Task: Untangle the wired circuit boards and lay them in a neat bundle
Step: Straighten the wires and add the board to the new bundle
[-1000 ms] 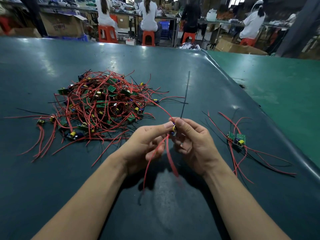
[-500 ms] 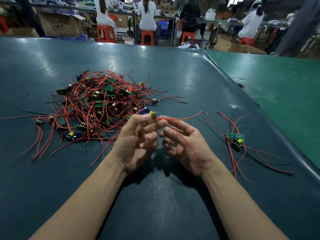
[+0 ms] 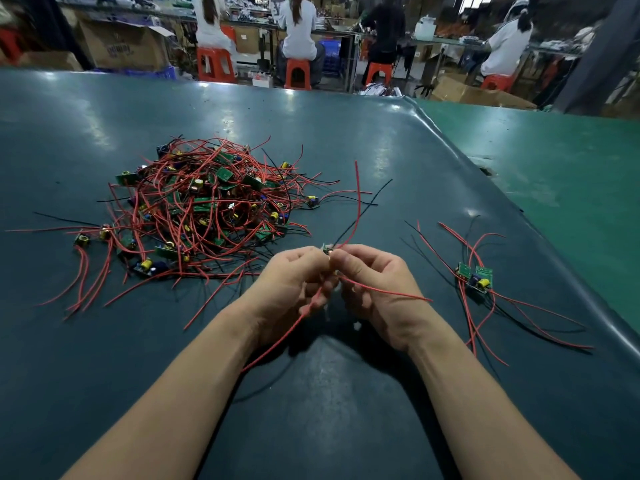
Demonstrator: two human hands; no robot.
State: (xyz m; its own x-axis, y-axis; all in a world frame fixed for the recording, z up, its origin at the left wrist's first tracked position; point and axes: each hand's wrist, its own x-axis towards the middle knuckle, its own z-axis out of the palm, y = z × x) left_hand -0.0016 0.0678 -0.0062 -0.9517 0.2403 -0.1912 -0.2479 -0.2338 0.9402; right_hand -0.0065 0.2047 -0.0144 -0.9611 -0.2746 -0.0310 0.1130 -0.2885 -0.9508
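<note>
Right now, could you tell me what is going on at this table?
A person is sorting wired circuit boards. Both the left hand and right hand pinch one small board, its red and black wires trailing. A big tangled pile lies to the left; a small bundle of boards lies to the right.

Green boards point(image 3: 474, 276) with red and black wires point(image 3: 194, 216) on a dark teal table point(image 3: 346, 140).
</note>
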